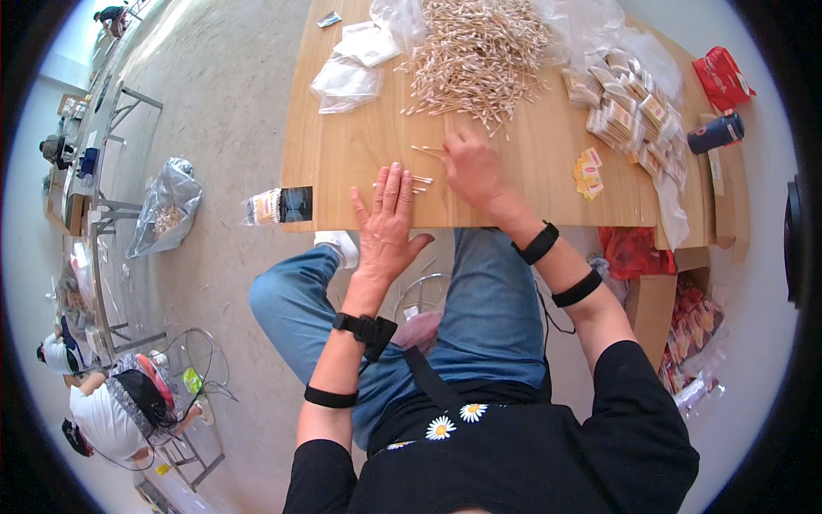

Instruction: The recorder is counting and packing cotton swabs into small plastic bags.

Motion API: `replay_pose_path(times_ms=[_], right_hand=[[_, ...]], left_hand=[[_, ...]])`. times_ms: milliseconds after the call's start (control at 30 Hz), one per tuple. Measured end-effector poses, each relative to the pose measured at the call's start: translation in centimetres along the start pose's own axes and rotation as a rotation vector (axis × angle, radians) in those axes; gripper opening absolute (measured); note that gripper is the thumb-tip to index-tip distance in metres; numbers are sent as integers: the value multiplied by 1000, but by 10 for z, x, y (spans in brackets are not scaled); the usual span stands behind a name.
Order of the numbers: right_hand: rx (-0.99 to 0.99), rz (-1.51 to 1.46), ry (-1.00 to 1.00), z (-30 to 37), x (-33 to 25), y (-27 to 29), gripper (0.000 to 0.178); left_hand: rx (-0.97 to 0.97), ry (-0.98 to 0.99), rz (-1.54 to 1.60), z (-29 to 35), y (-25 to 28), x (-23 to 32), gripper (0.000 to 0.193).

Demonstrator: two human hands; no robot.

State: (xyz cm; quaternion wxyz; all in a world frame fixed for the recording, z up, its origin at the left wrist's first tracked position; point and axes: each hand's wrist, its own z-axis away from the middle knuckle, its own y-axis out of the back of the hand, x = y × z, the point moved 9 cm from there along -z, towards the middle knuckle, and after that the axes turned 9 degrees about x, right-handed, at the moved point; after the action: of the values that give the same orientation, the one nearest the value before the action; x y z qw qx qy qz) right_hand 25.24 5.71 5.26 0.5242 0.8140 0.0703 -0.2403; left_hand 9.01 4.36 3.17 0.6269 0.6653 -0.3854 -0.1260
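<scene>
Left hand (390, 224): fingers opened flat over loose swabs (421, 179), gripping none — sliding could scatter them. Right hand (473, 167): fingers pinching other swabs (428, 149) — slackness could drop them.

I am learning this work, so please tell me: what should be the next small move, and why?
Probably the right hand should draw the cotton swabs at its fingertips toward the small swab group partly under the left hand: that hand lies flat there, as if steadying the group, and the two sets are close together.
</scene>
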Motion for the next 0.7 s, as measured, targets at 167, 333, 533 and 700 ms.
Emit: replay_pose_path(times_ms=[167,333,533,700], right_hand=[[21,55,66,1,-21,-13,8],[-61,-71,10,6,-35,-32,7],[174,28,-74,4,19,18,10],[48,52,-136,15,54,20,13]], left_hand=[[23,-20,10,-1,4,4,124],[31,-35,23,-8,4,2,127],[49,-75,43,-16,3,1,127],[62,-78,5,-17,-7,1,125]])
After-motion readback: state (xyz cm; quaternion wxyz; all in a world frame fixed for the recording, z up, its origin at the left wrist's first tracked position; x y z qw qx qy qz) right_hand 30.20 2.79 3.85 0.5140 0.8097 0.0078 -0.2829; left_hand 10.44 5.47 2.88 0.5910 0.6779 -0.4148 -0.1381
